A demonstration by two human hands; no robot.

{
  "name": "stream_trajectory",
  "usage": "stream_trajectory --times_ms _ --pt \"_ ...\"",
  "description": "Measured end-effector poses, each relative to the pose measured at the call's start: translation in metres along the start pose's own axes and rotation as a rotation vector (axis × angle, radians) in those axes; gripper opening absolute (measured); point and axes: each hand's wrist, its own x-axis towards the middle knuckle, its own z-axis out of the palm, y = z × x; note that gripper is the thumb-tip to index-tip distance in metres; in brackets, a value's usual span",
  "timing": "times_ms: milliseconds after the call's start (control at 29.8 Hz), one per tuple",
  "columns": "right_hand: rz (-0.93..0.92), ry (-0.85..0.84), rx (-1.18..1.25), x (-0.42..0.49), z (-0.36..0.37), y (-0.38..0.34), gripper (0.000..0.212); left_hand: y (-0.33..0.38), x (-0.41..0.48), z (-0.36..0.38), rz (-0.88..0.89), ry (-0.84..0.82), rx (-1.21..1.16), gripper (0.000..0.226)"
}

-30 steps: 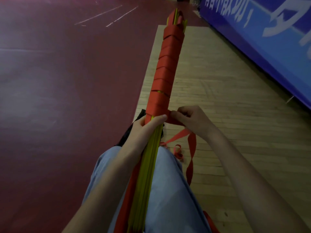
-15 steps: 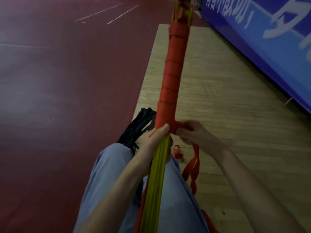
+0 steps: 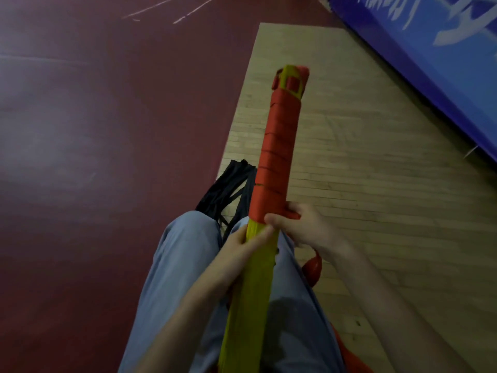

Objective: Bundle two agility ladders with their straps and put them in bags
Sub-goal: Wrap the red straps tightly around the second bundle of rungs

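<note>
A stack of yellow agility-ladder rungs (image 3: 252, 286) lies along my lap, pointing away from me. Its far half is wound tightly with a red strap (image 3: 277, 149). My left hand (image 3: 242, 249) grips the yellow rungs just below the last red turn. My right hand (image 3: 304, 227) pinches the red strap at the bundle's right side, where the wrapping ends. The strap's loose tail (image 3: 313, 267) hangs down beside my right thigh. A black bag (image 3: 228, 187) lies crumpled on the floor beyond my knees, partly hidden by the bundle.
I sit with blue-trousered legs (image 3: 183, 278) over a pale wooden floor strip (image 3: 363, 184). Dark red court flooring (image 3: 94, 130) spreads to the left. A blue banner wall (image 3: 443, 63) runs along the right.
The bundle's far end has dropped lower and nearer in view. My right hand has moved onto the bundle's right side with the strap pulled in close. My left hand keeps its hold.
</note>
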Motion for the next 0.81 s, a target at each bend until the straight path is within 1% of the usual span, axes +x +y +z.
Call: stream_trajectory --times_ms 34,67,101,168,235,269,336,370,403,437,470,504,538,571,605,638,672,739,806 --pt "-0.011 0.004 -0.018 0.002 0.003 0.004 0.008 -0.009 0.001 -0.002 0.023 0.056 0.098 0.029" --pt "-0.022 0.003 -0.039 0.005 0.008 0.007 0.013 -0.015 0.000 -0.004 0.059 0.109 0.150 0.030" --pt "-0.035 0.013 -0.064 0.007 0.012 0.011 0.019 -0.023 -0.002 -0.008 0.099 0.161 0.158 0.029" --pt "-0.053 0.031 -0.071 0.007 0.015 0.014 0.030 -0.026 -0.002 -0.009 0.079 0.170 0.127 0.026" --pt "-0.049 0.016 -0.032 0.008 0.018 0.017 0.035 -0.023 0.000 -0.018 0.022 0.069 0.039 0.026" --pt "-0.040 0.004 0.004 0.007 0.019 0.016 0.033 -0.021 0.000 -0.023 -0.006 -0.012 -0.003 0.030" --pt "-0.035 -0.029 0.065 0.004 0.020 0.014 0.027 -0.027 0.003 -0.032 -0.033 -0.199 -0.152 0.052" --pt "-0.046 -0.037 0.077 0.004 0.021 0.015 0.028 -0.034 0.005 -0.035 -0.036 -0.282 -0.260 0.064" --pt "-0.056 -0.036 0.071 0.003 0.022 0.014 0.031 -0.040 0.007 -0.038 -0.047 -0.345 -0.364 0.072" --pt "-0.069 -0.032 0.055 0.004 0.022 0.015 0.033 -0.046 0.009 -0.040 -0.058 -0.393 -0.440 0.074" --pt "-0.086 -0.031 0.041 0.003 0.023 0.014 0.033 -0.053 0.012 -0.042 -0.063 -0.403 -0.490 0.075" --pt "-0.108 -0.032 0.026 0.003 0.022 0.014 0.032 -0.050 0.011 -0.038 -0.082 -0.392 -0.522 0.080" --pt "-0.119 -0.024 0.015 0.002 0.023 0.013 0.031 -0.046 0.010 -0.034 -0.113 -0.327 -0.519 0.088" --pt "-0.125 -0.003 0.016 0.003 0.022 0.016 0.031 -0.041 0.011 -0.030 -0.140 -0.217 -0.459 0.093" --pt "-0.123 0.021 0.027 0.004 0.022 0.018 0.031 -0.036 0.012 -0.027 -0.131 -0.079 -0.354 0.087" --pt "-0.130 0.043 0.032 0.004 0.022 0.019 0.030 -0.035 0.013 -0.025 -0.089 0.043 -0.250 0.076" --pt "-0.135 0.064 0.031 0.004 0.022 0.020 0.029 -0.034 0.010 -0.024 -0.029 0.125 -0.186 0.068" --pt "-0.150 0.095 -0.003 0.005 0.022 0.021 0.028 -0.037 0.002 -0.022 0.065 0.194 -0.060 0.058" --pt "-0.138 0.113 -0.039 0.005 0.022 0.021 0.030 -0.047 -0.007 -0.015 0.085 0.200 0.056 0.041"
